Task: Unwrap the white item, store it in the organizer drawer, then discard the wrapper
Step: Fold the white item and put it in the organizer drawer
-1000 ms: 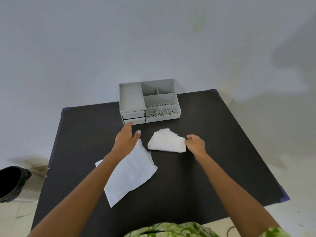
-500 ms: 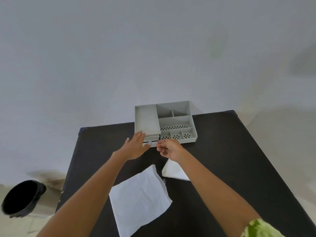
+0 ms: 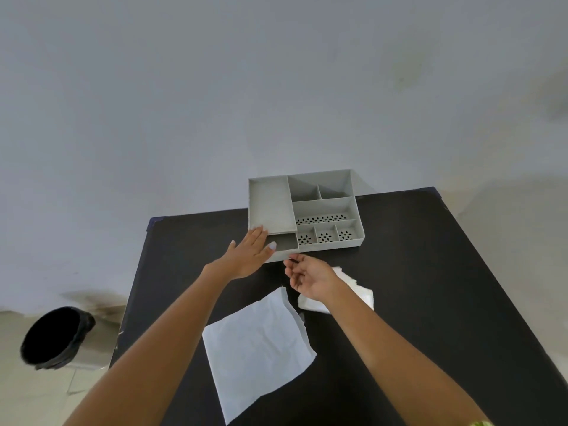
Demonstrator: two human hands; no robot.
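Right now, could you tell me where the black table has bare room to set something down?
Free: the black table right of the crumpled white item, and the strip left of the flat pale wrapper sheet. Crowded: in front of the grey plastic organizer, where both hands work.

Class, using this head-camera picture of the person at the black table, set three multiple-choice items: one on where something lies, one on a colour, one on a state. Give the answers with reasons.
1. Where does the flat wrapper sheet lie?
A. In the bin
B. On the black table, near the person
C. Inside the organizer

2. What colour is the organizer?
A. Red
B. Light grey
C. Black

3. What state is the organizer drawer in?
A. Pulled partly open
B. Fully shut
C. Removed and lying on the floor

Answers: 1 B, the sheet lies flat on the table between the two forearms. 2 B, its walls and compartments are pale grey. 3 A, its open cavity shows in front of the tray above, with the left hand on the organizer's corner beside it and the right hand at its front edge.
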